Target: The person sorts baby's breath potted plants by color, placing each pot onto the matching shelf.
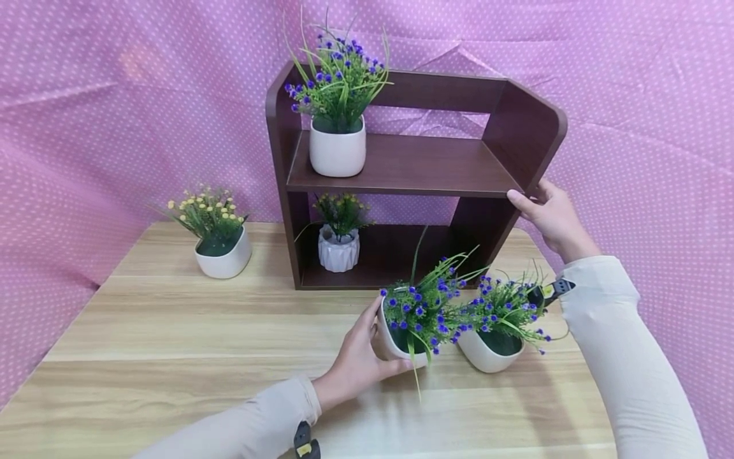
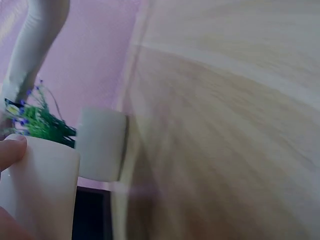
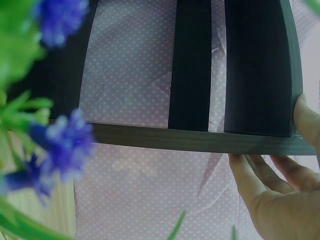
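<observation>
left hand (image 1: 355, 360): your fingers are curled round the white pot (image 2: 47, 185), thumb along its near side, fingertips on its far side.
purple flowers (image 1: 427, 312): they lean out to the right of those fingers, the pot tilted that way; its base is off the table (image 1: 201, 331).
right hand (image 1: 552, 217): you pinch the side panel of the brown rack (image 1: 430, 162), thumb at the front edge, fingers against the outer face.
second pot (image 1: 487, 354): purple-flowered too, on the table, right of your left fingers and nearer you than your right ones.
upper pot (image 1: 338, 153): purple-flowered, on the top shelf, well left of your right fingers.
fluted pot (image 1: 339, 252): yellow-flowered, on the lower shelf, beyond your left fingertips.
yellow-flowered pot (image 1: 232, 258): on the table, well left of your left fingers and farther back.
dotted cloth (image 1: 659, 159): pink, behind your right fingers.
</observation>
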A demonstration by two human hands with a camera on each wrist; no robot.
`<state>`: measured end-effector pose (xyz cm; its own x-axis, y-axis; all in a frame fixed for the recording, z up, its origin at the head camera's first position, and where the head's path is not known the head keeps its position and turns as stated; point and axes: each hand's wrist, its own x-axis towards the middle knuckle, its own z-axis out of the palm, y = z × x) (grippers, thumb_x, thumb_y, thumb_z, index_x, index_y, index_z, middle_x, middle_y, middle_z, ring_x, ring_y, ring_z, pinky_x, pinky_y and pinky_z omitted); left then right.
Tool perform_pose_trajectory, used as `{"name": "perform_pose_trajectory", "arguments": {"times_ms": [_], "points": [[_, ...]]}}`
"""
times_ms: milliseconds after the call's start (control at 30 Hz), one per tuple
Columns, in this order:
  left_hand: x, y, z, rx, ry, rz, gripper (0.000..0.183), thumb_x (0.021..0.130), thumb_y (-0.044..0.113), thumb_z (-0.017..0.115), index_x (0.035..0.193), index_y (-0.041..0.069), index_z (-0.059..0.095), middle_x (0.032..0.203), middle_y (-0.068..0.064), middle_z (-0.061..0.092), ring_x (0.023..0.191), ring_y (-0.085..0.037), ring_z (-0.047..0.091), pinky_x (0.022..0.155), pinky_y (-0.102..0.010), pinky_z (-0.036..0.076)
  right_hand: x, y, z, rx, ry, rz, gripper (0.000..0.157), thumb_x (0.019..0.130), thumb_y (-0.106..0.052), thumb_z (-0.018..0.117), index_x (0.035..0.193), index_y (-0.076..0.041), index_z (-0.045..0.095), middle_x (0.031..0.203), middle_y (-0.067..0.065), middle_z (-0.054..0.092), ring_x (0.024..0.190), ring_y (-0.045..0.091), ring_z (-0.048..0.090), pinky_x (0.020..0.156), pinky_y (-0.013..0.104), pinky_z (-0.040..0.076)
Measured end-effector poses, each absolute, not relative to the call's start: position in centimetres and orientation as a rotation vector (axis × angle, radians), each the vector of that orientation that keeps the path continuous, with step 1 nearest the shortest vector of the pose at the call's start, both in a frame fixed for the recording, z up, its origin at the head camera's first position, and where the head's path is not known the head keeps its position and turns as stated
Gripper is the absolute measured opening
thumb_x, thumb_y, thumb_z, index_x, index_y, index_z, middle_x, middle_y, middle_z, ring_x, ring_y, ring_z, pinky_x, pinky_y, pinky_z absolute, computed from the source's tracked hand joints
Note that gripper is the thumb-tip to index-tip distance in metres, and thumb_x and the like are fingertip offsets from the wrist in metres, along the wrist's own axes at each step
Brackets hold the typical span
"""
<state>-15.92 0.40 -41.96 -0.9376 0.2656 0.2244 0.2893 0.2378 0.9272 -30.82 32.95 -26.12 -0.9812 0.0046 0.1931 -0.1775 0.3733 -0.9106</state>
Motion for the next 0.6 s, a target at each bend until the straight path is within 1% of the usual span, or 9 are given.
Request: {"name": "perform_pose_trajectory", "arguments": {"times_ms": [67,167,267,333,500,600], "points": [[-15.9,0.5,-41.3,-0.575,-2.453,-1.847,0.115,0.062,0.019,0.090,0.152,0.008,0.020,0.152,-0.017,0.031,0.135,-0.034,0.038,0.109,-0.044,0.035,-30.8,32.9,-26.1,0.163,-2.454,1.680,0.067,0.093,-0.027,0.063,0.147,-0.002,0.033,0.133,0.006,0.046,0.113,0.008,0.050,0.090,0.015,0.049],[-15.9,0.6,-40.0,-0.631,-2.426,-1.854,0.116,0.063,0.016,0.090,0.152,0.006,0.018,0.154,-0.015,0.026,0.138,-0.030,0.034,0.110,-0.036,0.033,-30.8,32.9,-26.1,0.167,-2.443,1.702,0.067,0.092,-0.026,0.063,0.147,-0.002,0.033,0.131,0.005,0.047,0.112,0.008,0.050,0.090,0.016,0.049],[-16.1,0.7,-38.6,-0.688,-2.383,-1.872,0.116,0.064,0.014,0.090,0.153,0.007,0.016,0.155,-0.012,0.027,0.138,-0.027,0.033,0.110,-0.031,0.031,-30.8,33.0,-26.0,0.167,-2.446,1.698,0.067,0.093,-0.026,0.063,0.147,-0.002,0.033,0.131,0.004,0.047,0.112,0.007,0.050,0.091,0.016,0.049],[-16.3,0.6,-37.7,-0.729,-2.333,-1.875,0.114,0.065,0.015,0.089,0.152,0.008,0.016,0.154,-0.011,0.029,0.138,-0.027,0.033,0.111,-0.032,0.031,-30.8,33.0,-26.0,0.169,-2.449,1.690,0.067,0.093,-0.027,0.063,0.147,-0.002,0.033,0.130,0.002,0.048,0.112,0.007,0.050,0.091,0.016,0.049],[-17.4,0.5,-35.6,-0.770,-2.232,-1.878,0.110,0.065,0.012,0.089,0.151,0.015,0.020,0.147,-0.007,0.040,0.132,-0.023,0.043,0.112,-0.035,0.031,-30.8,33.0,-26.0,0.182,-2.431,1.704,0.067,0.092,-0.026,0.064,0.147,-0.001,0.034,0.122,-0.003,0.051,0.109,0.005,0.052,0.085,0.012,0.050],[-18.2,0.5,-34.4,-0.781,-2.166,-1.912,0.108,0.063,0.008,0.089,0.149,0.015,0.024,0.144,-0.005,0.043,0.130,-0.020,0.046,0.110,-0.031,0.033,-30.7,32.9,-26.1,0.187,-2.414,1.711,0.063,0.092,-0.024,0.064,0.144,0.001,0.037,0.112,-0.006,0.054,0.104,0.003,0.054,0.083,0.012,0.051]]}}
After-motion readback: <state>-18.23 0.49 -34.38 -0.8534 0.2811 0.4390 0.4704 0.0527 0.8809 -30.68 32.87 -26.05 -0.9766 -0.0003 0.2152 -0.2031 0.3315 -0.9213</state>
